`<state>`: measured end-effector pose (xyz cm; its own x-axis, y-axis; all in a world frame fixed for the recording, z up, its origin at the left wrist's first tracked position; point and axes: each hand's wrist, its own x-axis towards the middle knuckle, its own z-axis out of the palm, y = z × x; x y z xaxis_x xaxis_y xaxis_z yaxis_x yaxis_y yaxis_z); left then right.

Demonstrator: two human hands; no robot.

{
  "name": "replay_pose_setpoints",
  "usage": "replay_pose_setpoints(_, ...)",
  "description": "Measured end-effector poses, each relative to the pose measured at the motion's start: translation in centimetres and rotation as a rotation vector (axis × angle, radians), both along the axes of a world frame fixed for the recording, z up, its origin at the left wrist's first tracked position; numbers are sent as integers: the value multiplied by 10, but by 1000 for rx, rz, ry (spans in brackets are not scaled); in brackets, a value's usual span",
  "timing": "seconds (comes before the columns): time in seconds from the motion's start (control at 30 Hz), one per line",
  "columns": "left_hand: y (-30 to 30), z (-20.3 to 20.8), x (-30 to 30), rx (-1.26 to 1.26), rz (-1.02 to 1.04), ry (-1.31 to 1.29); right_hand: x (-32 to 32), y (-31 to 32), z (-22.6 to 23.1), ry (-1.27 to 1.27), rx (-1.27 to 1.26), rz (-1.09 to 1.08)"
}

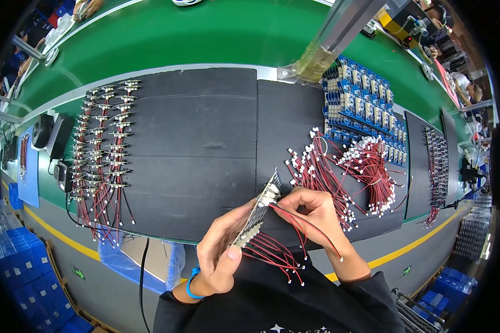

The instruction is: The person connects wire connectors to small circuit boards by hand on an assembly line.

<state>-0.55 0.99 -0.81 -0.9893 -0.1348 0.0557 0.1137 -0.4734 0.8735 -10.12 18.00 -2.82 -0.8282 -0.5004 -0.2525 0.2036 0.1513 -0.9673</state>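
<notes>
Black mat [194,127]: open lane across its middle, bounded left by rows of wired boards [118,133], right by red-black cable bundles [375,166] and blue board stack [364,102], near side by boards [255,213] in left hand [214,256].

Left hand [223,256], toward 7 o'clock, grips a tilted circuit-board panel [256,212] from which red-and-black leads [271,248] hang. Right hand [315,213], toward 4 o'clock, pinches a lead at the panel's face. Wired boards [101,132] stand in columns at 9 o'clock; lead bundles [375,177] lie at 3 o'clock; blue boards [365,95] are stacked at 2 o'clock.
</notes>
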Motion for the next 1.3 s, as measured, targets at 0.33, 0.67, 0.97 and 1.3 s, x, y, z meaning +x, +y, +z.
replay_pose_setpoints(0.33,3,3,1,-262,130,-172,-16,0,8,21,4,201)
replay_pose_setpoints(0.67,16,-23,0,-426,48,-97,-10,4,1,-152,-36,74)
replay_pose_setpoints(0.97,14,-37,-5,-425,17,12,-11,2,6,-398,-117,64)
replay_pose_setpoints(1.3,6,-38,8,-341,-4,-74,-21,9,13,38,28,193)
